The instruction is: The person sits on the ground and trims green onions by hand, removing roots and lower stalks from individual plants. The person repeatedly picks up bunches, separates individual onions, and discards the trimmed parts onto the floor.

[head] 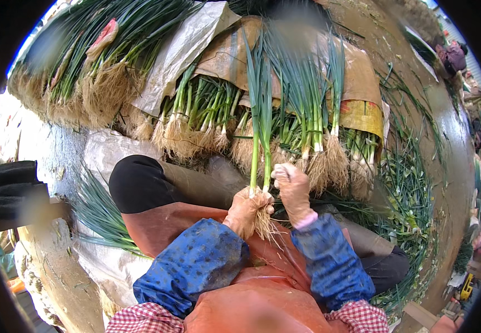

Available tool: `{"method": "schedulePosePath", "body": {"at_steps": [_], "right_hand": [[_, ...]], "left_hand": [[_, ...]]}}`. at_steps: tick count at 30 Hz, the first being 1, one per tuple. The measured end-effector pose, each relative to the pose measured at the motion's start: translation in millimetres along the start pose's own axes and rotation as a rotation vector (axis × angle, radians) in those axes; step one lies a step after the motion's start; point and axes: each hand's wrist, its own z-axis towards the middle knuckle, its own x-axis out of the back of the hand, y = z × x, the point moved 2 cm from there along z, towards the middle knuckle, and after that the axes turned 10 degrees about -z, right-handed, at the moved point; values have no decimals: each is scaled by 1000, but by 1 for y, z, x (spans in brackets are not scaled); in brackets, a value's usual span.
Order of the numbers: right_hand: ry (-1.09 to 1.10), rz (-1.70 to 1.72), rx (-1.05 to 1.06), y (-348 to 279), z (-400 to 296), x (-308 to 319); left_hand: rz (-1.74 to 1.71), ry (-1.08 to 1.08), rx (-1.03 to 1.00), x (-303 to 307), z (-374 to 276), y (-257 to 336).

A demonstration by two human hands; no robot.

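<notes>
Two long green onions [255,156] stand upright, leaves pointing away from me, their white bases and pale roots gathered in my left hand [246,210]. My left hand is closed around them just above the roots. Close to the right of the stalks is my right hand [294,189], its fingers curled; whether they pinch anything is too small to tell. Both hands wear thin, pale gloves. Beyond them lie rooted green onions [313,120] over brown and yellow sacking [359,83], with more bunches tucked beneath it.
A large heap of green onions [107,89] lies at the upper left beside a white woven sack [182,50]. More onion leaves [103,216] rest left of my knee. Trimmed leaves [407,195] litter the right side. A person [453,56] is far off at the upper right.
</notes>
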Motion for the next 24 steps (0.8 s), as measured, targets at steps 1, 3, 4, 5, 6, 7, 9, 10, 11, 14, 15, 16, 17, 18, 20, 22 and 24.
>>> {"method": "schedulePosePath", "body": {"at_steps": [1,3,4,5,6,7,9,10,11,14,15,16,17,18,20,22,24], "right_hand": [[-8,345,-198,-17,-7,8],[-10,509,-344,-31,-15,37],[-93,410,-351,-24,-15,48],[-125,129,-284,-22,-5,54],[-33,-7,-128,-15,9,59],[61,-146,24,-3,27,63],[245,-622,2,28,76,74],[54,-728,-162,36,98,73],[-133,-829,-330,46,113,76],[-290,-646,-325,39,116,76],[-340,-495,-389,32,99,75],[-382,-317,-372,28,82,74],[-420,-131,-363,24,63,72],[-538,-26,-413,12,49,68],[-521,192,-574,5,36,47],[-405,-14,-457,15,47,36],[-212,-220,-242,27,52,26]], "left_hand": [[35,23,-13,0,-1,2],[23,-9,8,-6,-2,4],[-27,-131,66,-7,-3,7],[-69,-227,157,-10,-4,11],[-89,-309,210,-16,-8,13],[-107,-390,268,-25,-13,15],[47,-295,202,-31,-7,4],[106,-260,186,-29,-5,0],[167,-234,176,-30,-2,-2],[133,-146,127,-29,5,5],[118,-91,96,-31,3,6],[98,-99,72,-30,7,3],[100,-112,156,-34,6,3],[112,-95,140,-39,3,1],[111,-86,114,-46,4,-7],[144,-23,70,-44,3,-8],[116,17,8,-42,5,-8]]}}
